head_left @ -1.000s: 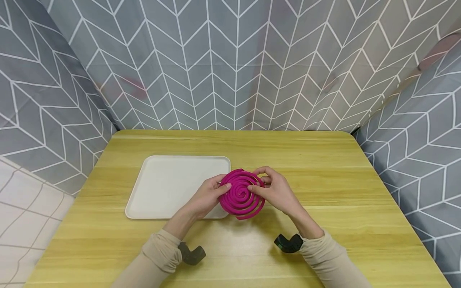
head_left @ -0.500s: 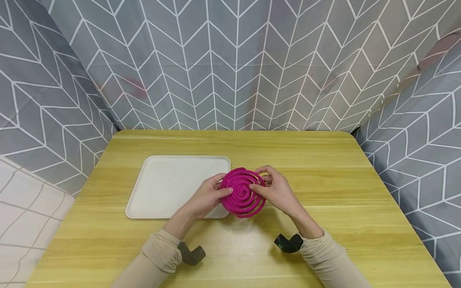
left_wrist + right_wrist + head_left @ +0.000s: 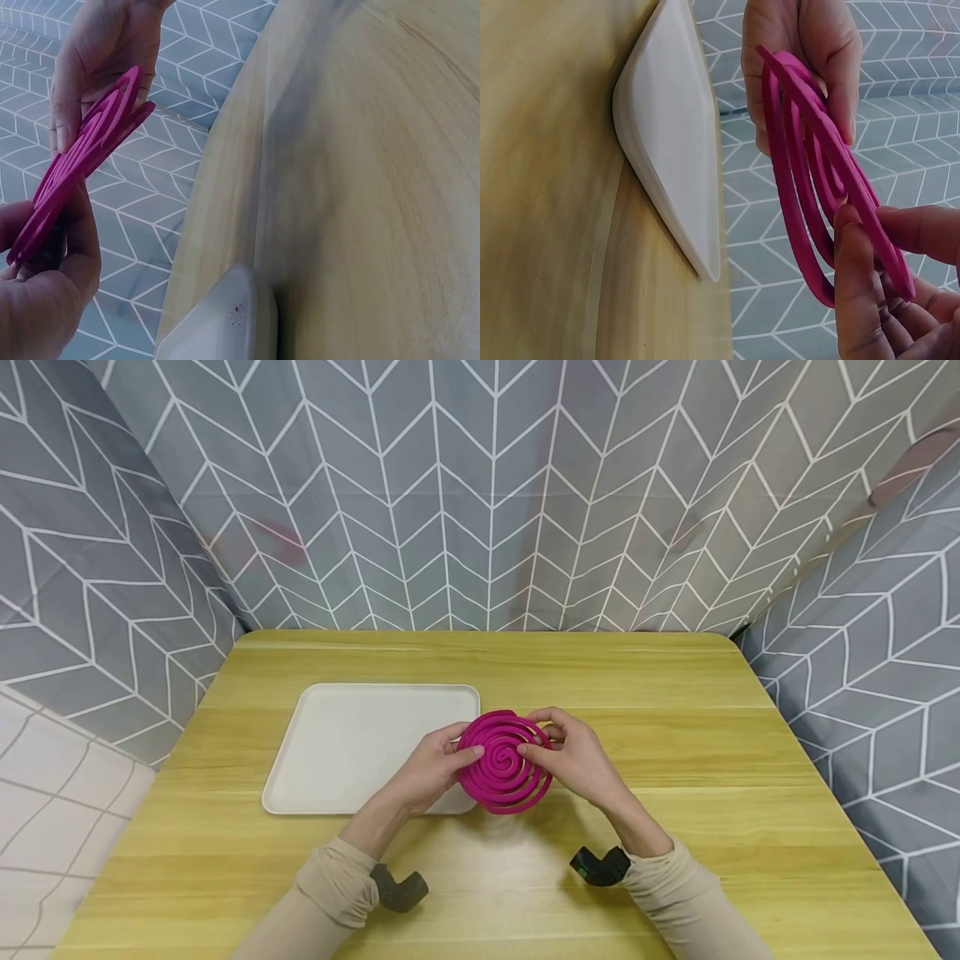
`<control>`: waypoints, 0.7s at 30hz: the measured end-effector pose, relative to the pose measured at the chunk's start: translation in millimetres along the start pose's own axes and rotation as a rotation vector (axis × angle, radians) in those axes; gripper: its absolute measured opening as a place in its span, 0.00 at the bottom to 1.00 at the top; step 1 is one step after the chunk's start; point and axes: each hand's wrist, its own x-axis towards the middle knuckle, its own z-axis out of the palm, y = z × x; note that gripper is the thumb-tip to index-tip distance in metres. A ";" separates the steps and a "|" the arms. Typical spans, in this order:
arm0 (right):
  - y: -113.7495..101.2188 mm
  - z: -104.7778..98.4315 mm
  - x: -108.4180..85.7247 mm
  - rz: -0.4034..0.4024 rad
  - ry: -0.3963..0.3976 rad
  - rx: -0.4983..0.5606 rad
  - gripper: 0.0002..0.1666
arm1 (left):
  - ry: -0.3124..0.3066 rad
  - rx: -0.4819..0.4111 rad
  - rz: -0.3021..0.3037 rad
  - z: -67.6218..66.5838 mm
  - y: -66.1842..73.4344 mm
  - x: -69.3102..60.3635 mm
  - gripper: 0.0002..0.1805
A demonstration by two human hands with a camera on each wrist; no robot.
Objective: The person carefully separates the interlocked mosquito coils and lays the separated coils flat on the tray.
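Observation:
A flat magenta spiral (image 3: 501,777) is held up between both hands, tilted, just right of the tray. The left hand (image 3: 429,770) grips its left side, thumb on the front face. On the right side the right hand (image 3: 581,760) pinches it, thumb near the middle and fingers behind the edge. Seen edge-on in the left wrist view, the spiral (image 3: 86,154) has its coils slightly apart. From the right wrist the coils of the spiral (image 3: 791,176) show wider gaps, with fingers behind and between them.
A white rectangular tray (image 3: 352,747) lies on the wooden table (image 3: 637,677), left of centre and partly behind the left hand. Black wrist devices hang at both sleeves. Grey patterned curtains (image 3: 465,493) stand behind the table and at its sides.
The spiral shifted slightly right, then slightly back left, with small changes of its tilt. Both hands keep their hold, and their fingers have moved only a little.

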 end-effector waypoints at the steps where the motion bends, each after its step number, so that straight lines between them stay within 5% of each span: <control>1: -0.5 0.2 -0.1 0.002 0.002 0.000 0.24 | 0.001 -0.001 -0.001 0.1 -0.2 0.2 0.23; 21: -2.9 0.1 -1.6 -0.015 -0.007 -0.016 0.22 | -0.023 -0.036 0.002 -0.6 0.7 -2.4 0.22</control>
